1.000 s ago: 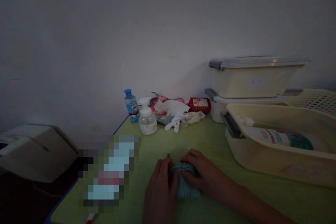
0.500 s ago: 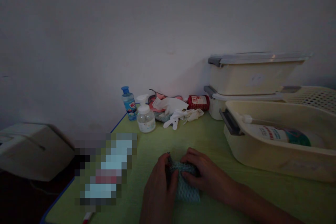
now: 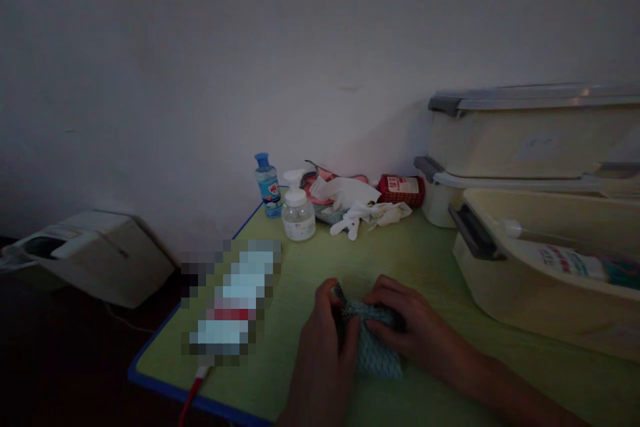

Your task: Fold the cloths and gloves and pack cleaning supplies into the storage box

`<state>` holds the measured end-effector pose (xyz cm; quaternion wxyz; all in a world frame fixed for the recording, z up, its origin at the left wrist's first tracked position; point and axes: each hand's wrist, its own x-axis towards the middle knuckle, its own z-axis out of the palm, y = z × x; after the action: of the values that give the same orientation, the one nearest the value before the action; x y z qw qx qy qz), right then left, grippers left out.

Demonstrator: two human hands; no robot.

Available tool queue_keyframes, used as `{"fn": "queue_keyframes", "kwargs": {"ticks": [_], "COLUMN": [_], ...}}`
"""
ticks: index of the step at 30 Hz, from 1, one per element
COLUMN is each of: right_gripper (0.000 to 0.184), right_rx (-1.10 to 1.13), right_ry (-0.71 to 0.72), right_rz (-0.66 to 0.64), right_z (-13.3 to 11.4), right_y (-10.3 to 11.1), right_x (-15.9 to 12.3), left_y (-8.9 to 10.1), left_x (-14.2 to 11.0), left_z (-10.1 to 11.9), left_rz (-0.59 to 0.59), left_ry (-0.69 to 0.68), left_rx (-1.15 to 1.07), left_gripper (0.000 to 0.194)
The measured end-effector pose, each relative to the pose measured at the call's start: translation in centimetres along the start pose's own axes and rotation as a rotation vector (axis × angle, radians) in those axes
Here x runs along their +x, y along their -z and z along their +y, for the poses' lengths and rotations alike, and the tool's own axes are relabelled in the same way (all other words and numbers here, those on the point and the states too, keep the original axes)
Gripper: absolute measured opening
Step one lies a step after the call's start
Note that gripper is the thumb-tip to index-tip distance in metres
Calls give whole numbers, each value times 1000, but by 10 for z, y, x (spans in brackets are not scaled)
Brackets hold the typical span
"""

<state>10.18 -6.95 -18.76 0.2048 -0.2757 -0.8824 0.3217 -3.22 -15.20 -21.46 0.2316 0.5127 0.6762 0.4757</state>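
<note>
A small teal cloth piece (image 3: 381, 355) with a wavy, knit-like pattern and a dark edge lies near the table's front. My left hand (image 3: 333, 333) grips its upper left corner between thumb and fingers, where a dark strip pokes up. From the right, my right hand (image 3: 407, 313) pinches the upper edge, its thumb beside the left thumb. The cloth's lower part hangs free of both hands. Whether it is a pouch or a folded sheet I cannot tell, since the fingers hide its top.
Left on the green table (image 3: 300, 273) lies a blurred-out device (image 3: 240, 300) with a red cable (image 3: 190, 400). Behind stand a blue bottle (image 3: 269, 187), a clear pump bottle (image 3: 299, 217), white gloves (image 3: 370, 213) and a red bottle (image 3: 401, 190). Cream bins (image 3: 530, 300) fill the right.
The view has swung left, so everything sits further right in it. Both hands keep their hold on the cloth, with little visible shift in their grip.
</note>
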Motion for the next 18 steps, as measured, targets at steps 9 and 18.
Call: {"fn": "queue_keyframes", "kwargs": {"ticks": [9, 18], "right_gripper": [16, 16], "right_rx": [-144, -123], "right_ry": [197, 209], "right_rz": [87, 83], "right_z": [1, 0], "right_y": [1, 2], "right_x": [-7, -7], "left_y": [3, 1], "left_x": [-1, -2], "left_z": [-2, -9], "left_rz": [-83, -22], "left_ry": [43, 80], "left_rx": [-106, -361], "left_gripper": [43, 58]}}
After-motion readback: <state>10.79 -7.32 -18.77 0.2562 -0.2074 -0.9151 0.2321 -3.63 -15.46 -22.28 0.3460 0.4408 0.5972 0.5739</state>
